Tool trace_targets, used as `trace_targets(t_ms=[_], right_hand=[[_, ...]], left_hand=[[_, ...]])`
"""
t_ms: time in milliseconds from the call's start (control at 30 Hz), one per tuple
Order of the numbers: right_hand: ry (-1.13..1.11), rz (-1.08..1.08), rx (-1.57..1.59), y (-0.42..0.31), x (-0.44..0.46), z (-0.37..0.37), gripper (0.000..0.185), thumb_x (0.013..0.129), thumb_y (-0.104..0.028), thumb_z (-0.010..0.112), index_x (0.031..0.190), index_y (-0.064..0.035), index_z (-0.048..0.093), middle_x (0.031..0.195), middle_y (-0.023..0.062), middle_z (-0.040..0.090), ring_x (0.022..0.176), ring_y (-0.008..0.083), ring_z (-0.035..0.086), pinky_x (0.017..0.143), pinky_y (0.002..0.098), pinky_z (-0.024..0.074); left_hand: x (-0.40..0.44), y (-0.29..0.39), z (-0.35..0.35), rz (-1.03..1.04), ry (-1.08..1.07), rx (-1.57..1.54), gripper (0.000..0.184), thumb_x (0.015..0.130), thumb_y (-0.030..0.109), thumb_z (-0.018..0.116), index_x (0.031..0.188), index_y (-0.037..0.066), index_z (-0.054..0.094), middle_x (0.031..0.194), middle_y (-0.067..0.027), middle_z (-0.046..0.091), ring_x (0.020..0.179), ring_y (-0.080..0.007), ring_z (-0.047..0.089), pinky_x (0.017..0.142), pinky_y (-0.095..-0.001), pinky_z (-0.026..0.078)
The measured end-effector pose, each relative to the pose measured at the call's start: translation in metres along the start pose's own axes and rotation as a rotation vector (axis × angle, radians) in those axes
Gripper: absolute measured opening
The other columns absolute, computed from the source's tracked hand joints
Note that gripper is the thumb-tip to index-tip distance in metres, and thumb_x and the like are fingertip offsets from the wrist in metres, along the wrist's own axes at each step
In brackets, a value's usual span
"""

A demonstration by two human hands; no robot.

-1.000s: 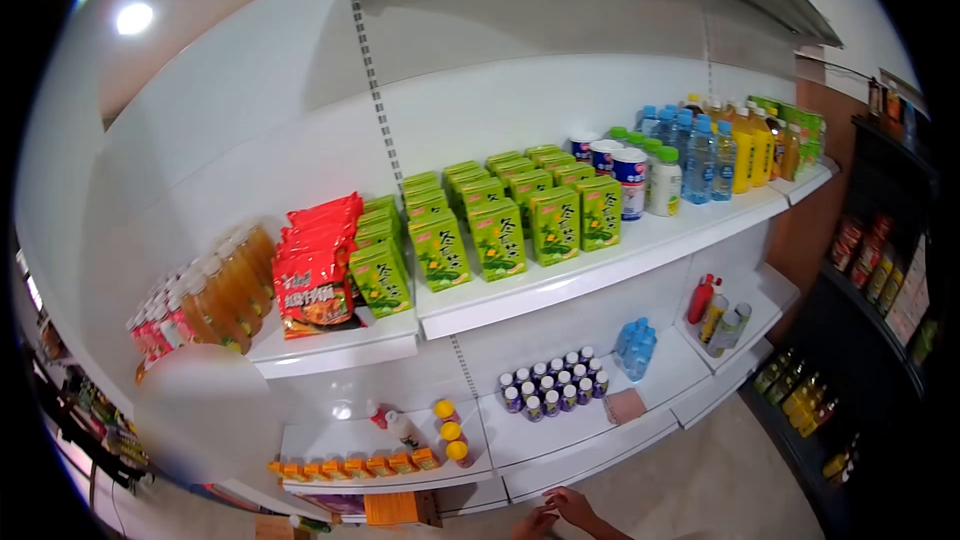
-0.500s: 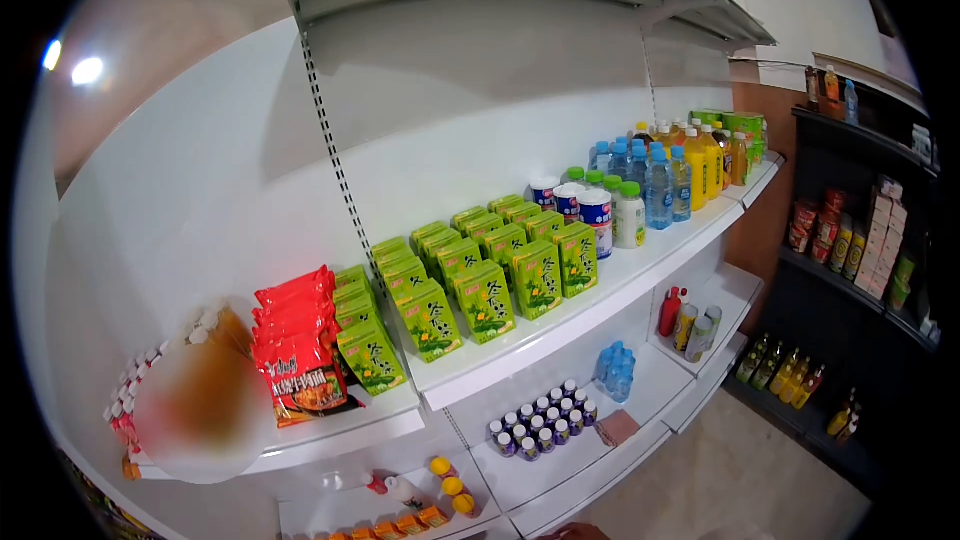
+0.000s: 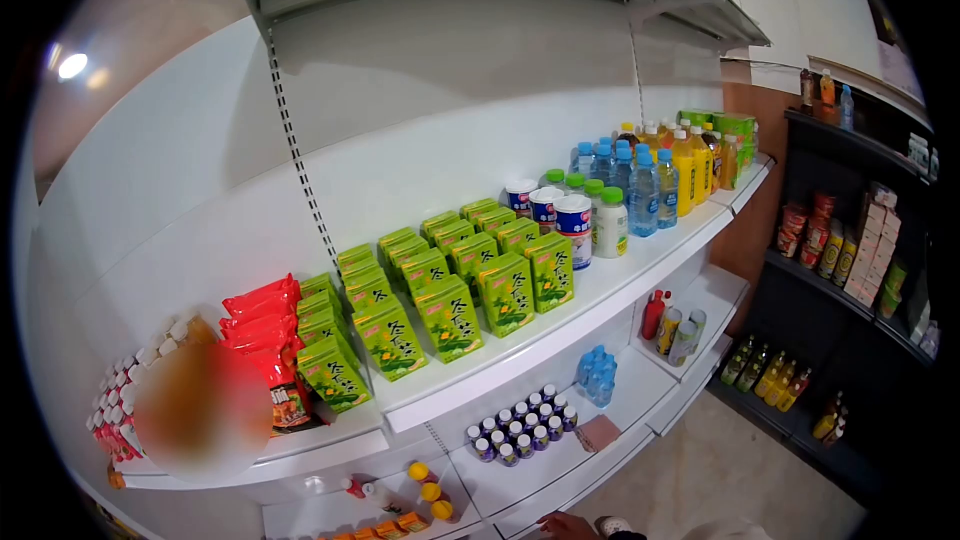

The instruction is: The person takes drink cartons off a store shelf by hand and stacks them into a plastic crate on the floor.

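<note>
My right hand (image 3: 568, 526) shows at the bottom edge, partly cut off. Its visible fingers stretch leftward and look apart, with nothing seen in them. It is nearest the front edge of the lower white shelf (image 3: 560, 492). On that shelf stand several dark purple bottles with white caps (image 3: 520, 425), a pink-brown flat piece (image 3: 598, 433) and a cluster of blue bottles (image 3: 597, 377). My left hand is out of view. Above, the upper shelf (image 3: 480, 380) bears rows of green drink cartons (image 3: 452, 318) and red noodle packets (image 3: 265, 330).
Farther right are white-and-blue tubs (image 3: 573, 225), green-capped bottles (image 3: 610, 225), water bottles (image 3: 645, 195) and yellow drink bottles (image 3: 684, 175). Black shelving (image 3: 790, 300) stands at the right. A round blur hides goods at left. A white shoe-like thing (image 3: 614, 526) shows below.
The view has shifted, so the shelf goods sit farther left in it. More of my right hand shows at the bottom edge. The goods look the same.
</note>
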State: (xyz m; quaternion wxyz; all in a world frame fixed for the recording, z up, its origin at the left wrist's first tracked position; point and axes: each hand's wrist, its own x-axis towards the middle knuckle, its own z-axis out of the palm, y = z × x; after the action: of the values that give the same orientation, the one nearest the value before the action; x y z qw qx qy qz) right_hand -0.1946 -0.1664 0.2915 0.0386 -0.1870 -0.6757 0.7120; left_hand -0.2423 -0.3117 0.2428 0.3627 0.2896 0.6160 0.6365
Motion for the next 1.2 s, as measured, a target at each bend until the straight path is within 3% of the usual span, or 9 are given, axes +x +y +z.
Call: trace_targets(t_ms=[67, 167, 200, 300, 367, 700, 1000, 1100, 1200], right_hand=[[-0.056, 0.025, 0.097, 0.006, 0.017, -0.020, 0.022, 0.088, -0.022, 0.047, 0.100, -0.0060, 0.058, 0.084, 0.0119, 0.058, 0.068, 0.0193, 0.055, 0.057, 0.0315, 0.0468], [-0.008, -0.851, -0.460, 0.072, 0.057, -0.061, 0.025, 0.087, -0.025, 0.051, 0.100, -0.0042, 0.056, 0.091, 0.0124, 0.056, 0.072, 0.0251, 0.056, 0.060, 0.0359, 0.0471], [-0.033, -0.499, -0.292, 0.022, 0.040, -0.078, 0.026, 0.084, -0.026, 0.059, 0.097, -0.0040, 0.056, 0.093, 0.0099, 0.054, 0.078, 0.0278, 0.056, 0.063, 0.0366, 0.0471], [-0.032, -0.263, -0.026, -0.006, 0.081, -0.116, 0.023, 0.093, -0.021, 0.046, 0.101, -0.0026, 0.057, 0.084, 0.0058, 0.062, 0.079, 0.0114, 0.057, 0.072, 0.0253, 0.0456], [-0.034, -0.409, -0.113, -0.037, 0.092, -0.147, 0.018, 0.093, -0.014, 0.043, 0.097, -0.0035, 0.057, 0.085, 0.0062, 0.063, 0.075, 0.0124, 0.059, 0.067, 0.0254, 0.0454], [-0.043, -1.367, -0.105, -0.252, 0.135, -0.221, 0.019, 0.079, 0.004, 0.050, 0.096, 0.0005, 0.057, 0.091, 0.0126, 0.060, 0.082, 0.0288, 0.057, 0.073, 0.0319, 0.0447], [-0.251, -1.061, -0.155, -0.357, 0.227, -0.183, 0.047, 0.086, -0.016, 0.052, 0.125, 0.0011, 0.033, 0.117, 0.0213, 0.048, 0.110, 0.0321, 0.047, 0.090, 0.0367, 0.0377], [-0.198, -0.911, -0.189, -0.362, 0.207, -0.188, 0.047, 0.088, -0.023, 0.049, 0.126, 0.0010, 0.033, 0.120, 0.0224, 0.046, 0.113, 0.0303, 0.046, 0.092, 0.0363, 0.0367], [-0.168, -1.112, -0.019, -0.346, 0.187, -0.195, 0.046, 0.089, -0.021, 0.049, 0.125, 0.0021, 0.033, 0.118, 0.0207, 0.047, 0.108, 0.0273, 0.048, 0.091, 0.0357, 0.0369]], left_hand=[[0.020, -0.020, 0.003, 0.044, -0.018, 0.105, 0.032, 0.090, 0.017, 0.050, 0.118, 0.003, 0.048, 0.110, -0.0092, 0.055, 0.096, -0.0181, 0.053, 0.080, -0.0295, 0.045], [0.054, -0.001, 0.026, -0.076, -0.010, 0.001, 0.033, 0.090, 0.018, 0.050, 0.120, 0.004, 0.047, 0.115, -0.0097, 0.052, 0.101, -0.0197, 0.051, 0.083, -0.0316, 0.044], [0.064, 0.021, 0.039, -0.142, -0.002, -0.001, 0.034, 0.090, 0.018, 0.050, 0.120, 0.004, 0.047, 0.116, -0.0097, 0.052, 0.103, -0.0201, 0.051, 0.084, -0.0316, 0.043], [0.087, 0.079, 0.073, 0.013, 0.055, -0.070, 0.036, 0.088, 0.022, 0.052, 0.121, 0.009, 0.047, 0.124, -0.0111, 0.046, 0.114, -0.0246, 0.044, 0.091, -0.0381, 0.039], [0.112, 0.185, 0.075, 0.432, 0.047, 0.687, 0.031, 0.084, 0.009, 0.053, 0.115, 0.007, 0.054, 0.112, -0.0096, 0.057, 0.103, -0.0247, 0.053, 0.087, -0.0328, 0.041], [0.226, 0.352, 0.099, 0.771, 0.735, 1.088, 0.047, 0.077, 0.002, 0.058, 0.122, 0.003, 0.045, 0.126, -0.0193, 0.042, 0.116, -0.0344, 0.042, 0.098, -0.0397, 0.032], [0.297, 0.352, 0.065, 0.747, 0.880, 0.667, 0.071, 0.083, 0.000, 0.054, 0.140, 0.004, 0.011, 0.137, -0.0184, 0.028, 0.127, -0.0243, 0.030, 0.102, -0.0335, 0.026], [0.288, 0.356, 0.090, 0.769, 0.941, 0.597, 0.070, 0.084, 0.000, 0.054, 0.139, 0.001, 0.012, 0.136, -0.0178, 0.030, 0.127, -0.0252, 0.030, 0.103, -0.0355, 0.026], [0.262, 0.353, 0.121, 0.794, 0.918, 0.630, 0.067, 0.080, 0.003, 0.055, 0.137, -0.001, 0.020, 0.133, -0.0184, 0.034, 0.122, -0.0279, 0.036, 0.102, -0.0383, 0.026]])
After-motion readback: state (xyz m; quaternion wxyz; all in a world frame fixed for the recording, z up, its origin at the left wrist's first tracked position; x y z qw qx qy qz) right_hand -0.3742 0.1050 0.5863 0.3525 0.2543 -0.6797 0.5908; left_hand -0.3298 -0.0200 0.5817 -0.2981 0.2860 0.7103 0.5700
